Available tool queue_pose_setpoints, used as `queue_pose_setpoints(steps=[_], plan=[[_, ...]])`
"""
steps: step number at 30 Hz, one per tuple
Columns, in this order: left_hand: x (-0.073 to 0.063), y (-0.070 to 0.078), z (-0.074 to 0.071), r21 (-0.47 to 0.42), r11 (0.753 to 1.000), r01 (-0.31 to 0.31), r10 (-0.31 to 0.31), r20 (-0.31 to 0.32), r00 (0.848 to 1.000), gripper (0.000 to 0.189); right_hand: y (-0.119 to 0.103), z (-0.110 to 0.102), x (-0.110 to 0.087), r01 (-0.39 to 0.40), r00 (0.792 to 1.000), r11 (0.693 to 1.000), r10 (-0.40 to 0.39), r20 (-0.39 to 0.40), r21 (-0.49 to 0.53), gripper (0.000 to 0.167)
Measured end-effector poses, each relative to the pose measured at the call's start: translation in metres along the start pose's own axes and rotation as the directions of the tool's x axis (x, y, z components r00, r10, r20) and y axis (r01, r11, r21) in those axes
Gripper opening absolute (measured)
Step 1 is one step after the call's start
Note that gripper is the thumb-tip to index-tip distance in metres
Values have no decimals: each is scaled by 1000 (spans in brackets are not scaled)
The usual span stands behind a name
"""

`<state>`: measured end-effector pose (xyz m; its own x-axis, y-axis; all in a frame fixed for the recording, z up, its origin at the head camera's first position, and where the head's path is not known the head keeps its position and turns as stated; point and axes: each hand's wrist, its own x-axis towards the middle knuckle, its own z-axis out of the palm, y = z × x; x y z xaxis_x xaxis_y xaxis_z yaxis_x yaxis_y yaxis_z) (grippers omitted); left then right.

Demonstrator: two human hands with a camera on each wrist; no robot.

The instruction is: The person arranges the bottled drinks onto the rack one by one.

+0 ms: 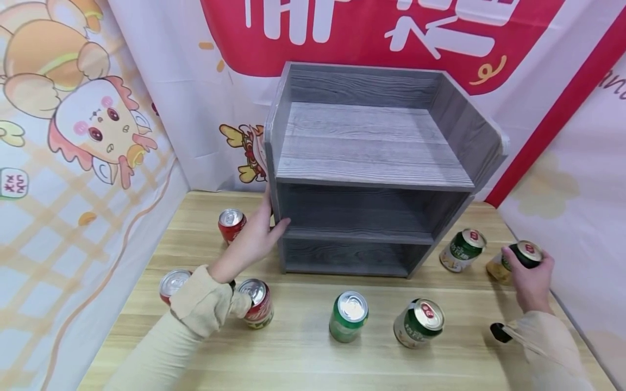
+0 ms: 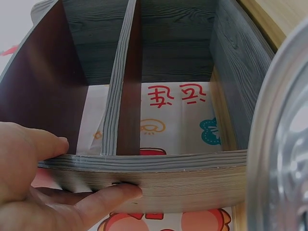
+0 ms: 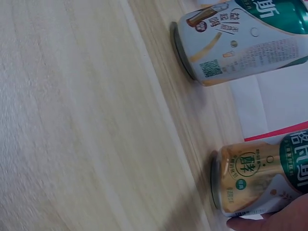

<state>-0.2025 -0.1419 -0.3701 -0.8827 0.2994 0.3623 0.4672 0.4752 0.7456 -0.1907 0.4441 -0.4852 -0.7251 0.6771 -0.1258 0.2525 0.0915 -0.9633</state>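
With my left hand (image 1: 254, 239), I grip the front edge of the left side panel of a grey wood-grain shelf unit (image 1: 371, 146). In the left wrist view the thumb lies inside the panel (image 2: 187, 163) and the fingers outside it. At the far right, my right hand (image 1: 534, 279) holds a green-and-gold drink can (image 1: 498, 270), upright on the table. The right wrist view shows the fingers (image 3: 284, 216) along the side of this can (image 3: 252, 178). A green-and-white can (image 1: 462, 251) stands just left of it.
Another green-and-white can (image 1: 415, 326) and a green can (image 1: 348, 317) stand on the wooden table (image 1: 303, 358) before the shelf. Red cans (image 1: 232, 225) (image 1: 259, 307) (image 1: 172, 283) surround my left forearm. Printed cloth (image 1: 195, 98) hangs behind and at both sides.
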Motion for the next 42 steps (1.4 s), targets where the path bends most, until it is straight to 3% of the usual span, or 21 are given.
queue_pose_setpoints(steps=[12, 21, 30, 42], plan=[[-1, 1, 0, -19, 1000, 16, -16, 4, 1000, 91, 5, 2, 1, 37, 999, 996, -39, -28, -84, 92], [-2, 2, 0, -30, 999, 24, -24, 7, 1000, 91, 1, -1, 2, 4, 1000, 993, -3, 8, -116, 93], [-1, 1, -1, -22, 1000, 2, -2, 5, 1000, 92, 4, -3, 2, 61, 997, 988, -67, -40, -139, 83], [0, 1, 0, -17, 1000, 26, -26, 8, 1000, 92, 5, -14, -1, 70, 997, 980, -75, -17, -186, 70]])
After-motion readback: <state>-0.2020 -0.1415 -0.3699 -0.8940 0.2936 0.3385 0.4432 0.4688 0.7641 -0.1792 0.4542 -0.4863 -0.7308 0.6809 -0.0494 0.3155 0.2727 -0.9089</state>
